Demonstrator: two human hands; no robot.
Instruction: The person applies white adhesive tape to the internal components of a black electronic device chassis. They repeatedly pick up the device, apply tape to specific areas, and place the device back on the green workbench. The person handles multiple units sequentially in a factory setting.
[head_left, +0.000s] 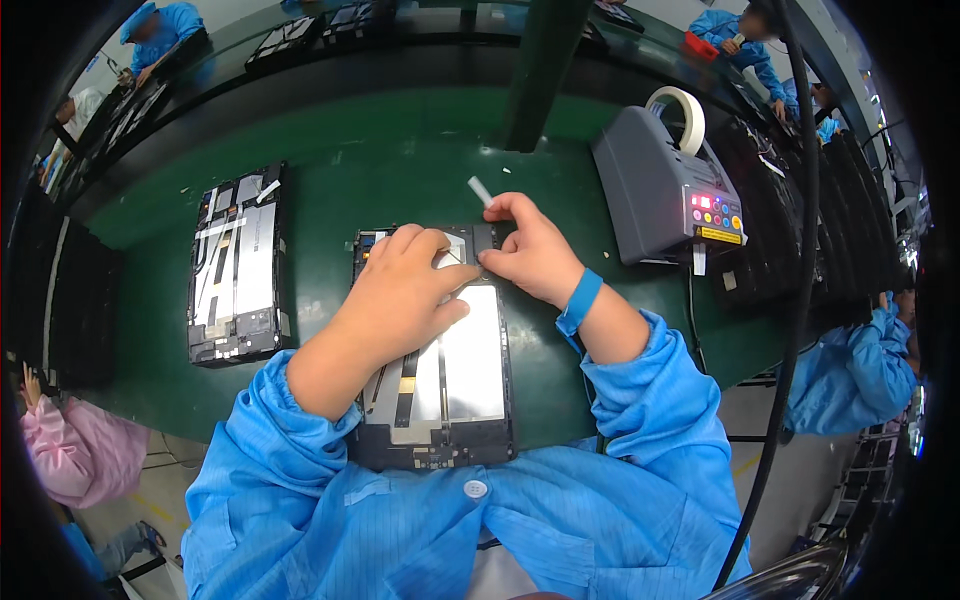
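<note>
The flat device lies directly beneath and between the person's hands, its long axis running near to far with the near end close to the person's body; both hands are over its far half, the left covering more of it while the right comes in at its far right corner. The left hand is palm down, fingers half spread and resting on the device, with a gap between thumb and forefinger; whether anything small sits under its fingertips cannot be told. The right hand has its thumb low at the device's right side, near the left forefinger, and its forefinger raised well clear of the thumb; a short white strip stands out from that forefinger's tip, whether stuck or pinched being hard to tell. A blue wristband circles the right wrist. To the left, apart on the green table, is a second device of similar make, also pointing near to far. To the right stands a grey tape dispenser with a pale tape roll on top. Beyond it, dark stacked frames fill the right side; co-workers in blue sit at the far left and right.
</note>
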